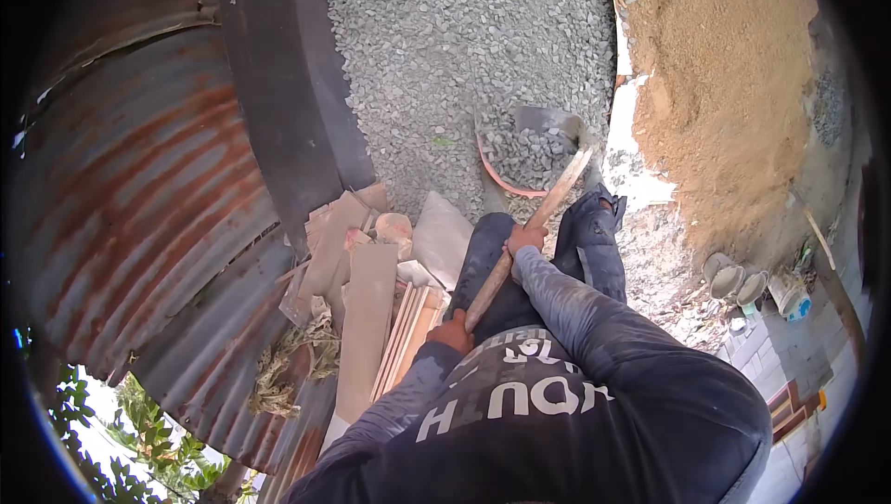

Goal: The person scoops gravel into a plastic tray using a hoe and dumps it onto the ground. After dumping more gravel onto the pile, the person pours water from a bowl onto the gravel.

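A long wooden handle slants up across my legs to the gravel, and it belongs to a hoe [529, 226] with a grey metal blade. My left hand [452, 333] is wrapped round its lower end near my waist. Farther up, my right hand [526, 240] grips the same handle between my knees. The blade rests at the far side of a gravel-filled pan [497, 173] with an orange rim, partly behind the stones. Grey crushed gravel [445, 68] spreads around the pan.
Rusty corrugated sheets [148, 198] stand at left beside a dark panel [278, 68]. Wood offcuts [367, 328] and a pale sack [442, 235] lie by my left leg. Sand [729, 86] is heaped at right, with several buckets [789, 296] below it.
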